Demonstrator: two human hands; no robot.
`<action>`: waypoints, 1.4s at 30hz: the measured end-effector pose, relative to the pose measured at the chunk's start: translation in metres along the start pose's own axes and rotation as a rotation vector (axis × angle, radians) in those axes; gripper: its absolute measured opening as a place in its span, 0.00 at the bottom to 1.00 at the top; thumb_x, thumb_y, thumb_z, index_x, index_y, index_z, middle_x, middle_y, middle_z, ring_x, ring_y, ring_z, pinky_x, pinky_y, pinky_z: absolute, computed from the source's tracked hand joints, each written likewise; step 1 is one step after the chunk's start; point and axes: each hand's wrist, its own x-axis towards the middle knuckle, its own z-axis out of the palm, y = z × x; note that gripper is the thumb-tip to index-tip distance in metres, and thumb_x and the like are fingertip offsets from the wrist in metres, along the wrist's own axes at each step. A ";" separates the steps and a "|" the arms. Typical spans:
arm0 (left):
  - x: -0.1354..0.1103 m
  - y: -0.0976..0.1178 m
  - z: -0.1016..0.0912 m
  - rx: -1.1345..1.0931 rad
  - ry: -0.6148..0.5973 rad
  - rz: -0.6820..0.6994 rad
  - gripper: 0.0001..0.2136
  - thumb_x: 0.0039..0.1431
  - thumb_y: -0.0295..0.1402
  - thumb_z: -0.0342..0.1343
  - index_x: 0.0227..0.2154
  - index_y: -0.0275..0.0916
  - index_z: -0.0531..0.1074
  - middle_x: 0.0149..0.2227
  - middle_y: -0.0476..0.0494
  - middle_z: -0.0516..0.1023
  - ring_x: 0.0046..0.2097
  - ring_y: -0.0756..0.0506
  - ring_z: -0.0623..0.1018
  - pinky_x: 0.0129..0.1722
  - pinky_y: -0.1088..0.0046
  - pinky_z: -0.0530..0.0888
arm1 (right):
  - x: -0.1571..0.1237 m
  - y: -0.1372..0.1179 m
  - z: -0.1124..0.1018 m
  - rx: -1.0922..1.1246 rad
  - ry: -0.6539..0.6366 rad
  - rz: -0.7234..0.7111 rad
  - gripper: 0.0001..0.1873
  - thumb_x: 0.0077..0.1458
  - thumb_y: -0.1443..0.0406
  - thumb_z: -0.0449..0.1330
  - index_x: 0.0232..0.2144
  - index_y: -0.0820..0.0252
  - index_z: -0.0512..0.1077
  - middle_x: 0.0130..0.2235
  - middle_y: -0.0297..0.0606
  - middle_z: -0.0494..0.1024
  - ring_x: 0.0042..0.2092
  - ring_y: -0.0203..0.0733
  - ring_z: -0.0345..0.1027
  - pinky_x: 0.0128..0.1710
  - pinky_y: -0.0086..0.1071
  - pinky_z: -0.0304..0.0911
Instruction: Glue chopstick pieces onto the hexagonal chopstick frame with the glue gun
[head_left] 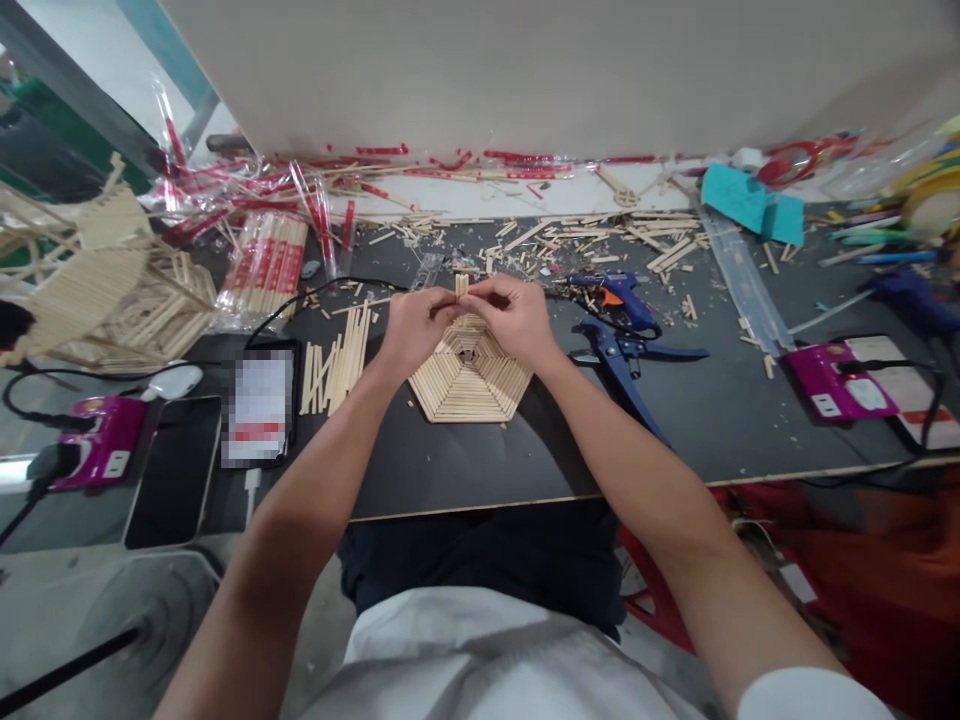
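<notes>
Evidently, in the head view, the left hand and right hand meet fingertip to fingertip, both pinched narrow on a short bundle of sticks. Bundle shows at the far side of a many-sided stick panel lying on the table; cannot tell whether the two touch. Bundle looks light, stiff, dry rather than slippery; thin wood probably snaps if bent, so best gripped gently along its sides. Panel likely safest held flat by opposite rims. Dark surface lies between panel and table's front edge. Sideways room narrower: loose sticks left, blue cutter and glue gun right. Scrap sticks crowd the back.
</notes>
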 end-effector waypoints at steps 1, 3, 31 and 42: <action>0.000 0.000 0.000 0.003 -0.001 0.012 0.09 0.62 0.25 0.56 0.35 0.37 0.83 0.35 0.44 0.86 0.36 0.47 0.83 0.38 0.73 0.72 | 0.000 0.001 0.001 0.018 0.015 -0.008 0.05 0.56 0.63 0.68 0.32 0.59 0.82 0.34 0.38 0.83 0.34 0.39 0.73 0.37 0.34 0.67; -0.001 -0.001 0.001 0.019 -0.005 0.033 0.10 0.62 0.24 0.56 0.36 0.38 0.83 0.35 0.45 0.86 0.36 0.47 0.83 0.39 0.73 0.73 | 0.000 0.004 0.001 0.050 0.039 -0.029 0.05 0.55 0.63 0.69 0.31 0.59 0.82 0.33 0.37 0.83 0.33 0.38 0.73 0.36 0.33 0.67; -0.002 -0.006 0.002 0.054 0.000 0.059 0.11 0.62 0.22 0.56 0.37 0.39 0.83 0.37 0.45 0.87 0.38 0.47 0.84 0.41 0.73 0.74 | -0.003 0.004 0.006 0.165 0.064 0.061 0.08 0.52 0.59 0.70 0.29 0.58 0.82 0.31 0.36 0.84 0.32 0.39 0.74 0.34 0.34 0.67; -0.002 -0.005 0.002 0.109 -0.026 0.031 0.08 0.64 0.28 0.57 0.36 0.39 0.83 0.36 0.44 0.86 0.38 0.46 0.84 0.42 0.70 0.75 | -0.001 0.008 0.008 0.185 0.014 0.091 0.08 0.52 0.59 0.69 0.28 0.58 0.80 0.30 0.35 0.83 0.32 0.39 0.75 0.34 0.34 0.67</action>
